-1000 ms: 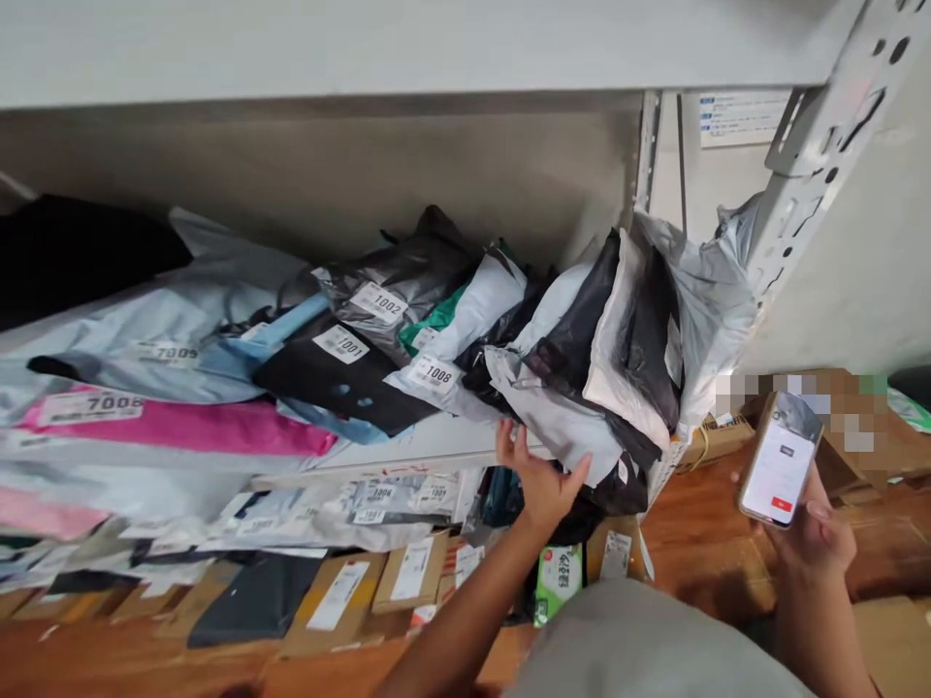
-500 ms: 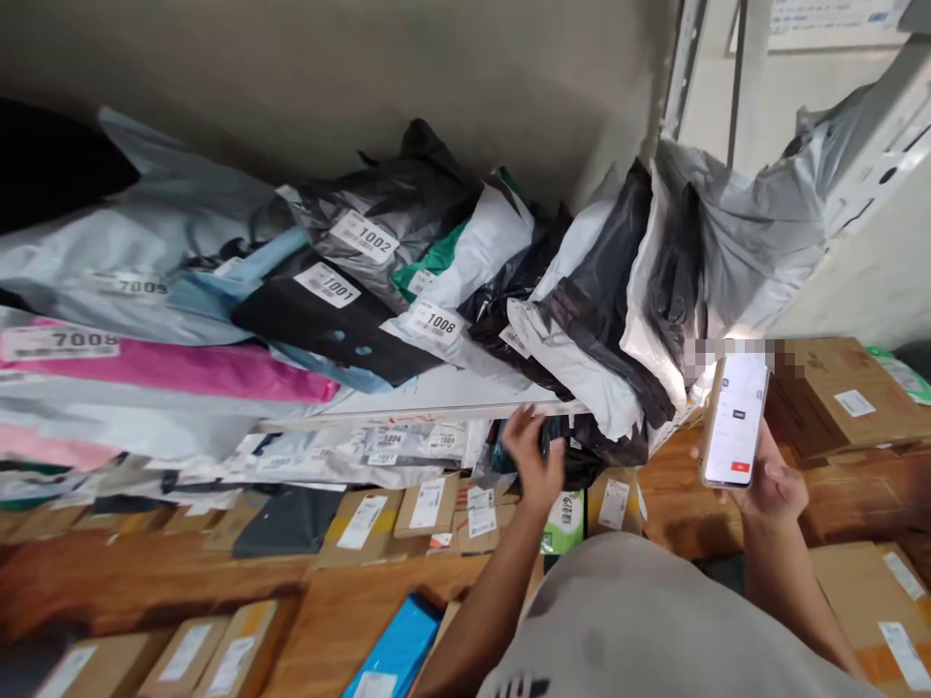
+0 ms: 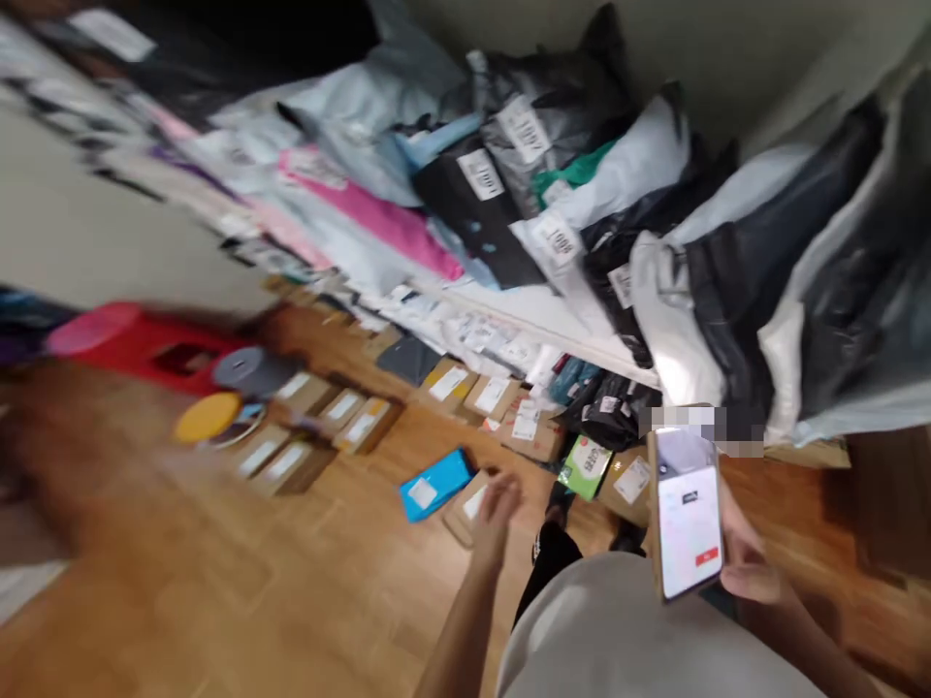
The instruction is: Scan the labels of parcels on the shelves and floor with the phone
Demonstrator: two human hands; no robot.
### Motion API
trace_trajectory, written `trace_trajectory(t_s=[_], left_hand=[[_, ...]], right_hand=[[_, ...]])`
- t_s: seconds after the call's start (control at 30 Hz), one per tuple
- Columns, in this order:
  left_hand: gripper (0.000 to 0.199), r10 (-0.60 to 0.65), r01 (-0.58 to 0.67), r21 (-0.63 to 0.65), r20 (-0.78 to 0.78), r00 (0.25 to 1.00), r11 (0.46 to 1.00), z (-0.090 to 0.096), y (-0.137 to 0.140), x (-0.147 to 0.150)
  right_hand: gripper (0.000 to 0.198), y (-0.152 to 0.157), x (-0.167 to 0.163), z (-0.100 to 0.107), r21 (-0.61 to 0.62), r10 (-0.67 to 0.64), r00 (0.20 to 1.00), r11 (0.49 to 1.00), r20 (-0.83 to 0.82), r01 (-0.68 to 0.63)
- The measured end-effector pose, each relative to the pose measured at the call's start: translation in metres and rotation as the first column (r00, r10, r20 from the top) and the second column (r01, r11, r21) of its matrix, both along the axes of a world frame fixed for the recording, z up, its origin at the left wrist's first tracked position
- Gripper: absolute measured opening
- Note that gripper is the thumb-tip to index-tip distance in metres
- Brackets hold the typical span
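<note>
My right hand grips a smartphone with a lit screen and a red button low on it. The phone is tilted and stands in front of the shelf's right part. My left hand, a little blurred, holds nothing, its fingers loosely apart above the floor. Below it in view lies a small cardboard box with a white label, and a blue parcel is just to the left. Labelled mailing bags crowd the shelf, among them a black bag and a pink one.
Under the shelf are more bags, cardboard boxes and a green package. Several boxes stand on the wooden floor to the left, near a yellow round stool and a red plastic item.
My view has swung left and tilted, bringing more floor into sight. My left hand has moved from the shelf's front edge to above the floor. The phone stays in my right hand.
</note>
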State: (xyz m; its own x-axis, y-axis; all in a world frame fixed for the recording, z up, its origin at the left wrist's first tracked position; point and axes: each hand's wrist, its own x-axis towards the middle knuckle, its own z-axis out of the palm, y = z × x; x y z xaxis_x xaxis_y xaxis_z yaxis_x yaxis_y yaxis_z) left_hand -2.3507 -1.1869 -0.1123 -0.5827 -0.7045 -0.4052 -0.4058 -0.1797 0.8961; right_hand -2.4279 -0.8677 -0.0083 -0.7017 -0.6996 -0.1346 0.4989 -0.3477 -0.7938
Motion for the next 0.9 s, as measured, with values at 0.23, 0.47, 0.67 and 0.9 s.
trace_trajectory(t_s=[0.23, 0.47, 0.67, 0.9], left_hand=[[0.077, -0.351, 0.721, 0.484, -0.648, 0.676, 0.496, 0.036, 0.045, 0.029], [0.076, -0.363, 0.571, 0.605, -0.442, 0.820, 0.554, 0.029, -0.064, 0.108], [0.075, -0.443, 0.564, 0.570, -0.351, 0.825, 0.598, 0.034, -0.181, 0.168], [0.083, -0.576, 0.661, 0.587, -0.365, 0.731, 0.467, 0.070, -0.251, 0.206]], right_hand=[[0.070, -0.112, 0.008, -0.032, 0.146, 0.116, 0.993, 0.983, 0.001, -0.115], [0.043, -0.238, 0.090, -0.092, 0.278, -0.050, 0.998, 0.960, 0.049, 0.035], [0.025, -0.366, 0.167, -0.105, 0.279, -0.288, 0.957, 0.923, 0.043, 0.266], [0.028, -0.428, 0.247, -0.077, 0.279, -0.472, 0.881, 0.845, -0.012, 0.457]])
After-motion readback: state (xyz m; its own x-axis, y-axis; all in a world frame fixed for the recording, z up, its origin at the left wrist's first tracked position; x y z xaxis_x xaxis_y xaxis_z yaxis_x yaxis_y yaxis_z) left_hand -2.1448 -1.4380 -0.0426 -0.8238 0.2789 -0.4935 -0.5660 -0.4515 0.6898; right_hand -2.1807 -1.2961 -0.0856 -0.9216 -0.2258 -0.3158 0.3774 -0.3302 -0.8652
